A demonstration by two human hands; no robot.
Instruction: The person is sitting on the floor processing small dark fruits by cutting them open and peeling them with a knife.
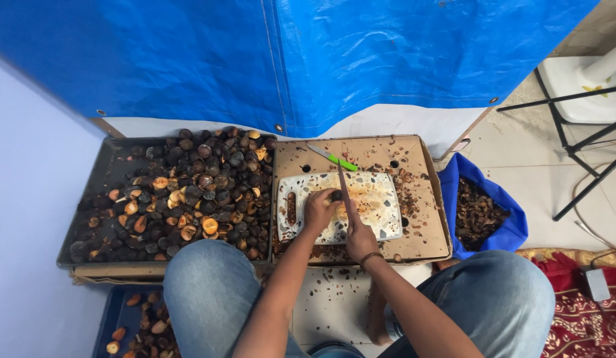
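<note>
Nuts (188, 185) fill the tray (106, 172); shells (474, 212) fill the blue bag (513, 225).

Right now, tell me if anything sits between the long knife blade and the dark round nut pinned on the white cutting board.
Nothing visible does: the long knife blade meets the dark round nut, pinned by the left hand.

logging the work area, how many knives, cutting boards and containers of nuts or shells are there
knives: 2, one in the right hand over the board, one green-handled knife lying behind it
cutting boards: 1, white cutting board
containers: 3, cardboard tray, blue bag, blue bin
total: 6
</note>
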